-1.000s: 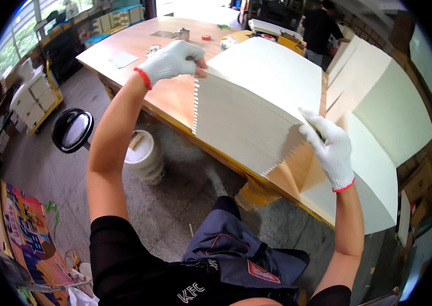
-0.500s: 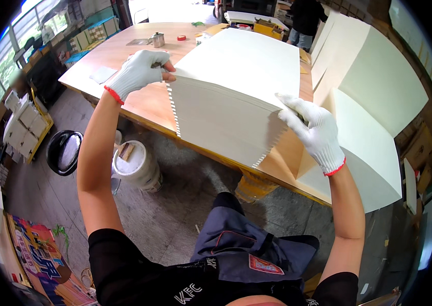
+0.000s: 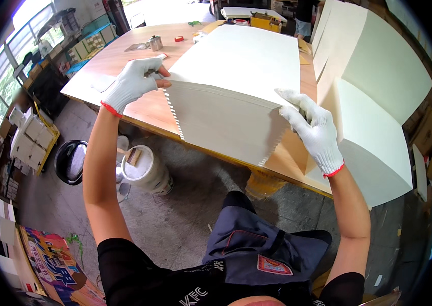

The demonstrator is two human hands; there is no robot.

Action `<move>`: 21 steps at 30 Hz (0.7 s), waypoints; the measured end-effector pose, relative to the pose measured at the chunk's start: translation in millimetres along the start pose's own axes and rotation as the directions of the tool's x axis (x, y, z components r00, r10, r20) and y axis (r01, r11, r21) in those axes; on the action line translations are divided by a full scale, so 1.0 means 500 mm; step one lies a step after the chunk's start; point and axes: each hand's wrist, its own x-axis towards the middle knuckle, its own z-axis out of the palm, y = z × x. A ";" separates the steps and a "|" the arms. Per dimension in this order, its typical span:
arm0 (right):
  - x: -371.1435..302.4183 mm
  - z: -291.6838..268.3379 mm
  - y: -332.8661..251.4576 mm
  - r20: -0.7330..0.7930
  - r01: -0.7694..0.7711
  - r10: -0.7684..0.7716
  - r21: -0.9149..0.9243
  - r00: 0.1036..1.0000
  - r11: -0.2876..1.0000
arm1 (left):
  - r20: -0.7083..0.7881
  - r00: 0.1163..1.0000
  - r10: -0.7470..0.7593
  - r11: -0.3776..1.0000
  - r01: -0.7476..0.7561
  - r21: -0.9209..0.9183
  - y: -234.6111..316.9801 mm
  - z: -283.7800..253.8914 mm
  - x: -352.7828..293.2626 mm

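Note:
A large white sheet [image 3: 246, 56] lies across the table; its front part bends down along a crease into a greyish flap [image 3: 223, 120] with notched side edges. My left hand [image 3: 137, 81], in a white knit glove with bare thumb and fingertip showing, pinches the sheet's left corner at the crease. At the opposite end of the crease, my right hand [image 3: 314, 125], also gloved, grips the right corner between thumb and fingers. Both hands are closed on the same sheet, and the fingertips beneath it are hidden.
The wooden table [image 3: 139, 109] carries a metal can [image 3: 155, 43] and a red tape roll [image 3: 178, 39]. Folded white panels [image 3: 379, 107] stand at the right. Below are a white bucket [image 3: 147, 171] with a brush and a black tub [image 3: 68, 163]. Another person [image 3: 303, 20] stands far back.
My view has shifted slightly, so the bucket and floor appear farther right. Both hands keep their hold on the sheet's corners. The person in the background is now less in view.

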 end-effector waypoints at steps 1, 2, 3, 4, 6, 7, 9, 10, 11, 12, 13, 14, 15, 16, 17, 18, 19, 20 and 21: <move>0.000 0.001 0.001 -0.015 0.006 -0.006 -0.006 1.000 1.000 | 0.001 1.000 -0.004 1.000 0.004 0.014 0.005 0.000 0.000; -0.002 0.002 0.005 -0.020 0.037 -0.038 -0.002 0.999 0.999 | 0.003 1.000 -0.007 1.000 0.007 0.028 0.012 0.000 0.000; -0.006 0.003 0.012 -0.027 0.068 -0.068 0.002 0.997 0.998 | 0.005 1.000 -0.010 0.999 0.010 0.041 0.019 0.002 -0.001; -0.011 -0.001 0.016 -0.044 0.097 -0.097 -0.004 0.994 0.995 | 0.011 1.000 -0.007 0.997 0.006 0.080 0.017 0.003 0.001; -0.010 0.002 0.029 -0.052 0.194 -0.198 -0.077 0.979 0.978 | 0.035 0.999 0.018 0.987 -0.023 0.157 -0.005 0.001 0.007; -0.010 -0.003 0.034 -0.066 0.230 -0.240 -0.131 0.968 0.964 | 0.027 0.998 0.049 0.991 -0.052 0.125 0.000 0.008 0.009; -0.002 0.011 0.054 -0.123 0.338 -0.375 -0.243 0.919 0.909 | 0.005 0.992 0.124 0.980 -0.123 0.156 -0.011 0.003 0.004; 0.002 0.012 0.049 -0.097 0.333 -0.362 -0.231 0.927 0.914 | 0.008 0.997 0.078 0.985 -0.078 0.151 -0.006 -0.007 -0.005; 0.009 0.019 0.053 -0.099 0.376 -0.410 -0.251 0.907 0.892 | 0.014 0.999 0.040 0.984 -0.042 0.172 -0.007 -0.016 -0.009; 0.010 0.017 0.055 -0.087 0.365 -0.409 -0.309 0.908 0.878 | 0.035 0.999 -0.024 0.980 0.016 0.200 0.012 -0.018 -0.005; 0.011 0.017 0.054 -0.072 0.357 -0.407 -0.357 0.911 0.863 | 0.075 0.995 -0.061 0.964 0.039 0.262 0.038 -0.021 0.001; 0.006 0.007 0.051 -0.056 0.349 -0.403 -0.403 0.913 0.846 | 0.108 0.989 -0.101 0.944 0.061 0.325 0.067 -0.025 0.007; -0.009 -0.009 0.046 -0.029 0.352 -0.410 -0.461 0.912 0.815 | 0.124 0.989 -0.074 0.918 0.019 0.395 0.099 -0.027 0.010; -0.029 -0.019 0.032 -0.001 0.367 -0.426 -0.505 0.905 0.781 | 0.130 0.990 -0.057 0.880 -0.012 0.475 0.145 -0.042 0.005; -0.049 -0.030 0.025 0.034 0.375 -0.431 -0.558 0.901 0.740 | 0.176 0.984 -0.018 0.779 -0.097 0.619 0.180 -0.049 0.005; -0.068 -0.044 0.026 0.019 0.401 -0.480 -0.581 0.877 0.709 | 0.092 0.991 0.097 0.785 -0.133 0.605 0.212 -0.050 0.009; -0.096 -0.060 0.039 0.016 0.416 -0.512 -0.607 0.859 0.677 | 0.014 0.979 0.203 0.798 -0.173 0.578 0.235 -0.033 0.013; -0.121 -0.083 0.048 0.013 0.427 -0.543 -0.634 0.840 0.645 | -0.067 0.950 0.303 0.805 -0.218 0.551 0.265 -0.014 0.016; -0.145 -0.114 0.054 0.023 0.394 -0.515 -0.673 0.857 0.626 | -0.110 0.860 0.499 0.792 -0.400 0.461 0.301 0.006 0.017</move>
